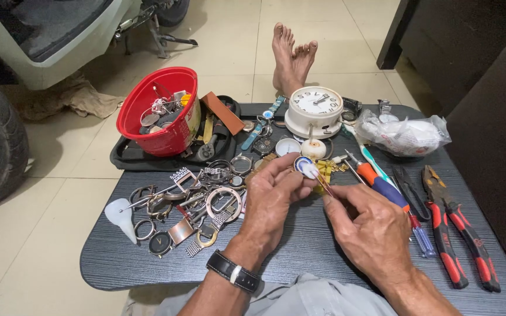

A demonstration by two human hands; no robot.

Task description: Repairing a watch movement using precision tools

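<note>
- Loose watch cases, rings and straps lay heaped at the left of the dark surface, beside a red tub of parts.
- Left hand was closed around a small round watch part, pinched at the fingertips above the surface's middle.
- Right hand pinched thin tweezers, tips right at that part.
- Work looked mid-way: the part was out and being picked at, and nothing looked reassembled.
- Behind stood a white alarm clock; screwdrivers and red-handled pliers lay untouched at the right.
</note>
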